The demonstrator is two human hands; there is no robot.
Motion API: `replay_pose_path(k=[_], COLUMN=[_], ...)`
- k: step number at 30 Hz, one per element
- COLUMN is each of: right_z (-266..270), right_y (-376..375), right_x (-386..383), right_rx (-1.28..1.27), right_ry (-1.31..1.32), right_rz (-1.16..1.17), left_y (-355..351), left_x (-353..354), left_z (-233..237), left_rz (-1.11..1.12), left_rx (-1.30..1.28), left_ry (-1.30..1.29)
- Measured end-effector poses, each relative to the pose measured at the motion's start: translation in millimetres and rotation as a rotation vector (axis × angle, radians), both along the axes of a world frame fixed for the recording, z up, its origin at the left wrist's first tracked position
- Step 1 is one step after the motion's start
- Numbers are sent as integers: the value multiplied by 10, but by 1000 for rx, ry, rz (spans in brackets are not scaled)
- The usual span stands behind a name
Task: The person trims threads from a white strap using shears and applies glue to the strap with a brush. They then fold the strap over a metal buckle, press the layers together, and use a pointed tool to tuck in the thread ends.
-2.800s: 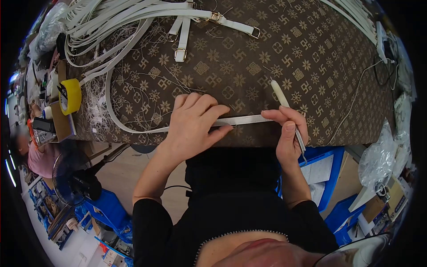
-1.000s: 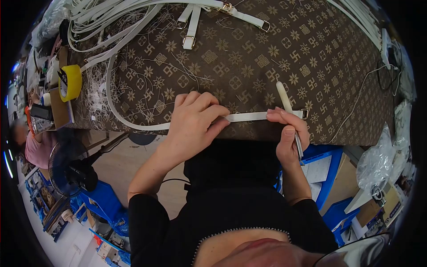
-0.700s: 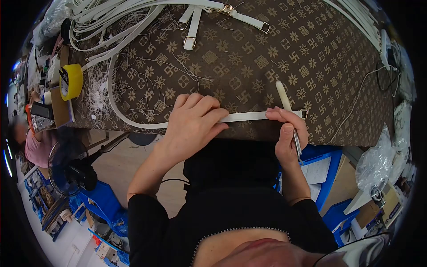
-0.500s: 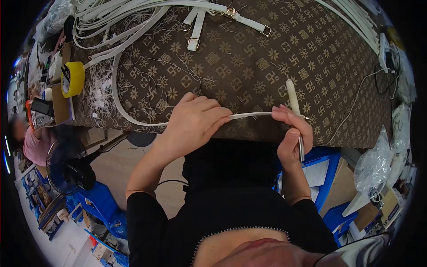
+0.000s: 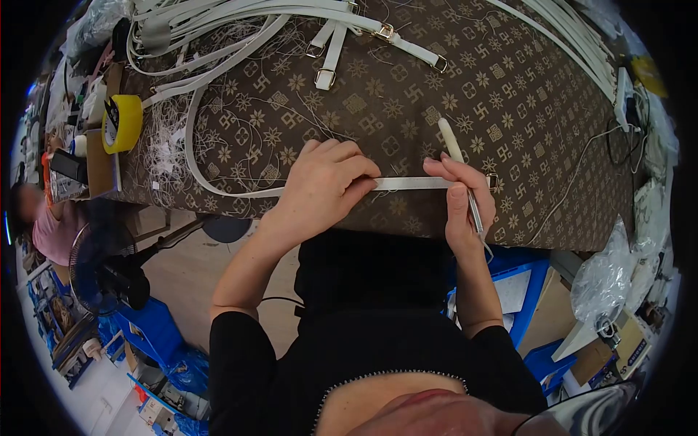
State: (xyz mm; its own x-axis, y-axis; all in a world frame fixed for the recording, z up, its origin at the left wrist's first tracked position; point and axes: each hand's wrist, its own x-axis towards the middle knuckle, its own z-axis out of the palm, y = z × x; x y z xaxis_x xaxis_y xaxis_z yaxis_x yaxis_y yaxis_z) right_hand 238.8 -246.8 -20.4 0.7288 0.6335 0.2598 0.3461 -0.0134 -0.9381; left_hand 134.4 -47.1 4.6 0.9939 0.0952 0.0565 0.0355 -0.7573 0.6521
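Note:
A narrow white belt [image 5: 411, 184] runs between my two hands near the table's front edge, its flat face up. My left hand [image 5: 318, 187] is closed on the belt, pinching it between thumb and fingers. My right hand [image 5: 469, 195] holds a tool with a pale handle [image 5: 450, 139] and a thin metal shaft [image 5: 475, 213], handle pointing away from me. Its fingers also rest at the belt's right end, where a metal buckle [image 5: 492, 182] sticks out past them. Left of my left hand, the belt curves back toward the pile.
Many white belts [image 5: 218, 36] lie heaped at the back left, some buckled ends [image 5: 325, 78] spread out. Loose threads [image 5: 167, 149] and a yellow tape roll [image 5: 122, 123] lie left. More white straps [image 5: 563, 43] sit back right. A fan [image 5: 105, 265] and another person [image 5: 54, 232] are at far left.
The belt between my hands has turned from edge-on to flat. My right hand has shifted left and tilted the tool, its handle end now further left. The camera view has moved slightly.

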Motion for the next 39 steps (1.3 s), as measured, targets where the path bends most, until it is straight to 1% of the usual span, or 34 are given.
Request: replay_pose_path(k=[1,3,7,9,10,12,13,15,16,18,19,21,23,24,25,27,28,30,32,33,34,35,36,37,38,39], right_z=[-12,-51,-5,-7,4,30,46,1,-61,-120,-141,-167,-158,-155,-160,-176,-163,-118,-105,-73,-44,-19,22,47,27,3], right_y=[0,-8,-1,-4,-10,1,7,-9,-22,-49,-48,-53,-49,-46,-53,-67,-60,-33,-22,6,10,-1,8,29,34,40], right_x=[5,8,1,-4,-6,-2,-12,-10,-9,8,5,23,28,23,26,30,19,9,2,-17,-17,-7,-20,-30,-22,-18], right_rx=[1,39,22,20,23,-8,-48,-91,-105,-35,-42,-45,-49,-63,-56,-78,-82,-86,-62,-57,-123,-197,-151,-91,-53,-4], right_ry=[-2,74,151,182,180,132,111,64,37,133,116,96,77,68,62,86,82,64,85,110,14,-78,-9,57,69,81], right_rz=[4,-15,-27,-27,-21,-45,-72,-93,-110,-72,-77,-89,-90,-101,-100,-78,-85,-86,-76,-113,-117,-119,-110,-95,-85,-64], left_y=[-5,-19,6,47,64,126,163,252,360,658,854,1268,1638,1832,1995,2329,2522,2878,3137,3268,3332,3447,3531,3454,3109,2942], left_x=[-11,-45,-140,-214,-252,-361,-419,-541,-631,-832,-958,-1218,-1418,-1489,-1497,-1438,-1396,-1305,-1303,-1315,-1316,-1366,-1415,-1379,-1260,-1179], left_z=[-4,-33,-38,-1,8,35,66,132,142,151,163,228,288,282,280,296,301,256,122,24,13,-64,-76,-40,156,202], left_rz=[4,24,71,147,153,251,288,423,507,757,887,1064,1151,1190,1193,1160,1156,1200,1224,1237,1238,1178,1141,1141,1032,929], left_rx=[1,37,38,33,36,95,139,120,150,337,358,556,672,689,691,845,837,807,746,719,644,744,785,682,611,300], left_ry=[-2,-80,-145,-200,-202,-288,-284,-367,-389,-415,-422,-352,-340,-273,-282,-258,-261,72,71,79,143,41,2,-261,-455,-628])
